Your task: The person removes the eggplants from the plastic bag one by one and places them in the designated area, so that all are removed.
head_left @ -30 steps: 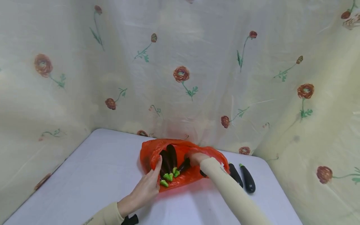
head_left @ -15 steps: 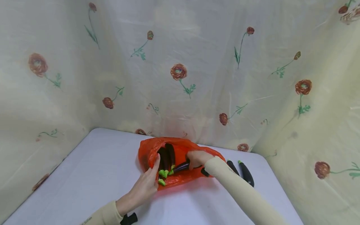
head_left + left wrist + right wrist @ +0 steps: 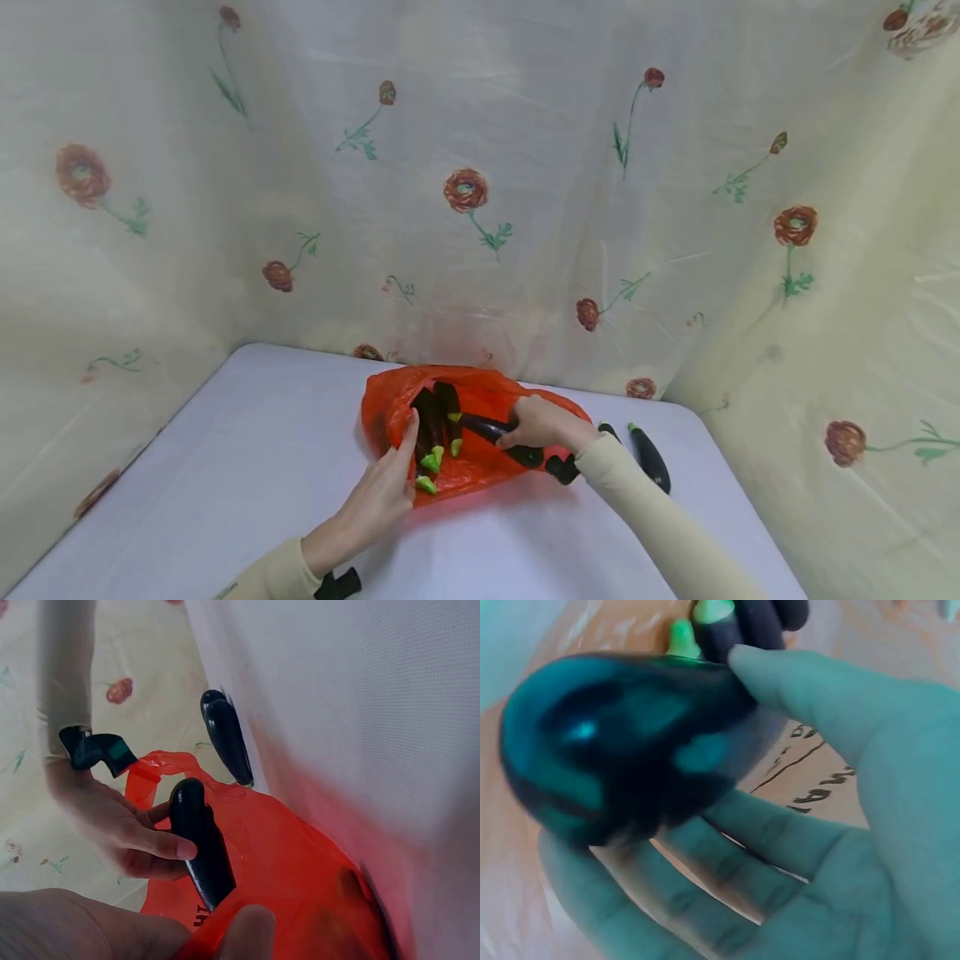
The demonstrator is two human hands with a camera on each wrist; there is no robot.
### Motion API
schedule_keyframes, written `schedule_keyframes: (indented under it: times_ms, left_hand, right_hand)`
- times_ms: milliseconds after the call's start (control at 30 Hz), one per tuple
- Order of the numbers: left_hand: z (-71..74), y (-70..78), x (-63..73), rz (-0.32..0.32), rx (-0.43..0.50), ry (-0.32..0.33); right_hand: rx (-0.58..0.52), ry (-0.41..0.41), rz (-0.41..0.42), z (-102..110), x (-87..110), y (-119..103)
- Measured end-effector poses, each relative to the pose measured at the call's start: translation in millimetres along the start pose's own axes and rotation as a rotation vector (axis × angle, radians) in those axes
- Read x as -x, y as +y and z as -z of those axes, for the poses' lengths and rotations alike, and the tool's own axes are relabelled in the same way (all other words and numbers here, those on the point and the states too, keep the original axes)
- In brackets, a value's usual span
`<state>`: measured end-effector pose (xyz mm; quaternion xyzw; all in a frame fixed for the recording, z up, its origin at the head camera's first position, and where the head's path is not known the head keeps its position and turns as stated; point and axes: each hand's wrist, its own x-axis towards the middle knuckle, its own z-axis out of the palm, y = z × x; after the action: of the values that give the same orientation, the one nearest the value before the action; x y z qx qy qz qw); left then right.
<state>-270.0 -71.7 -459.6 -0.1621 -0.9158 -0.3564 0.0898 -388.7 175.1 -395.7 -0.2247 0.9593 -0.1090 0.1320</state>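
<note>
An orange-red plastic bag (image 3: 487, 377) lies on its side with its mouth facing me. At the bag's left rim, my left hand (image 3: 375, 500) pinches the plastic, its thumb lying over the edge in the left wrist view. My right hand (image 3: 542, 423) grips a dark, glossy eggplant (image 3: 483, 427) in the bag's mouth, with thumb above and fingers beneath. The stem end points left into the bag; the rounded end faces the lower right. Several more eggplants (image 3: 429, 421) with green caps lie together in the left part of the bag.
Two further eggplants (image 3: 649, 458) lie on the white table (image 3: 292, 433) to the right of the bag, one partly hidden by my right sleeve (image 3: 637, 500). A flowered curtain (image 3: 540, 275) rises behind the table's back edge.
My right hand has drawn the eggplant up and rightward from the others, and its rounded end now shows. My left hand still holds the bag's rim.
</note>
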Motion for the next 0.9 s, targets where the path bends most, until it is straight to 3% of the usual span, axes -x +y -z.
schedule_keyframes:
  times_ms: [233,433,633,900]
  left_hand:
    - [-1.7,0.5,-0.4,0.008,-0.013,0.003]
    - [-2.4,1.2,-0.9,0.011,-0.023,0.012]
    - [-2.2,3.4,-1.3,0.017,-0.027,0.008]
    - [-2.9,6.8,-1.2,0.052,-0.034,-0.012]
  right_hand:
    - [-0.248,0.039,0.047,-14.0,22.3,13.1]
    - [-0.417,0.061,0.007,-25.8,43.0,23.9]
    - [-0.508,0.12,-0.035,-31.2,59.3,28.2]
    - [-0.556,0.128,-0.07,-38.2,82.6,28.6]
